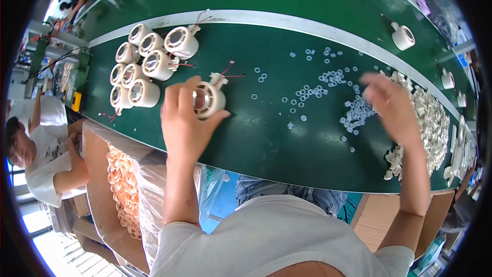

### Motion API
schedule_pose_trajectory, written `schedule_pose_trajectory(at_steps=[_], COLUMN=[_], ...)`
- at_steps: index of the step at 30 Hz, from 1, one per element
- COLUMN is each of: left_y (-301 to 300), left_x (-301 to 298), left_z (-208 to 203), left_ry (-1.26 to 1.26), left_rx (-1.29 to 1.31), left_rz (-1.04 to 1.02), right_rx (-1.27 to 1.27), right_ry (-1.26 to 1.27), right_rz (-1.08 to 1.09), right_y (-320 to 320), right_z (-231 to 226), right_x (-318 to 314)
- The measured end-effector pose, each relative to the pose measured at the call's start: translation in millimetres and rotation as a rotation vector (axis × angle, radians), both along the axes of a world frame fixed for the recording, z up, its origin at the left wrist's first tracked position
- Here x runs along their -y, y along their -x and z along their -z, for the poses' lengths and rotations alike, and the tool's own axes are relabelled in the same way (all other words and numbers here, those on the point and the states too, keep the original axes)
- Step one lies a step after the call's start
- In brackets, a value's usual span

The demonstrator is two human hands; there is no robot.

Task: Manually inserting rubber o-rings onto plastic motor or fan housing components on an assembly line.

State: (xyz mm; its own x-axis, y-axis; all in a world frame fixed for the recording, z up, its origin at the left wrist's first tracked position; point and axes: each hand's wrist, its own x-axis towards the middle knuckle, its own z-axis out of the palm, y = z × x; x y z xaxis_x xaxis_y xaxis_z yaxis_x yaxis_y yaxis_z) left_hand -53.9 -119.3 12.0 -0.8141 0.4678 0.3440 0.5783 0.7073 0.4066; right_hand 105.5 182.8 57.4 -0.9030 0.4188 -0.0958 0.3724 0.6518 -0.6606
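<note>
A white cylindrical motor unit (217, 97) with a round opening and thin red leads stands on the green table. My left hand (179, 110) is closed around its near left side, fingers on the left and thumb at the lower right. My right hand (394, 107) hovers between the scattered small translucent rings (359, 110) and a heap of small white plastic parts (430, 123). Its fingers are blurred, so whether they hold anything cannot be told.
Several more white motor units (143, 92) cluster at the table's left. Another one (403, 37) sits beyond the pale divider strip (287, 22). A lined box of orange rings (122, 190) stands at the lower left, beside a seated person (48, 149). A cardboard box (376, 218) is at the lower right.
</note>
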Motion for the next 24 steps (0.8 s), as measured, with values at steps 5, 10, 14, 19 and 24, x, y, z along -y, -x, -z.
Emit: schedule_pose_trajectory(at_steps=[5,10,14,19,24], left_y=[-54.5,-90.3,-95.5,-78.9,-66.0], left_x=[-68.4,-105.5,-117.7,-125.2,-125.8], left_z=[-12.8,0.1,10.0,16.1,14.9], left_ry=[-0.146,-0.051,-0.198,-0.417,-0.235], left_rx=[-0.089,-0.13,0.385,1.689,1.578], left_rz=[0.542,0.87,1.064,0.796,0.92], right_rx=[0.008,-0.438,-0.555,-0.626,-0.573], right_ry=[0.389,0.385,0.338,0.565,0.534], right_rz=[-0.058,0.354,0.489,0.466,0.377], right_y=[-45.5,-63.2,-76.7,-71.3,-59.8], right_z=[21.3,66.4,85.4,71.0,61.7], right_x=[68.5,88.1,96.8,99.9,100.2])
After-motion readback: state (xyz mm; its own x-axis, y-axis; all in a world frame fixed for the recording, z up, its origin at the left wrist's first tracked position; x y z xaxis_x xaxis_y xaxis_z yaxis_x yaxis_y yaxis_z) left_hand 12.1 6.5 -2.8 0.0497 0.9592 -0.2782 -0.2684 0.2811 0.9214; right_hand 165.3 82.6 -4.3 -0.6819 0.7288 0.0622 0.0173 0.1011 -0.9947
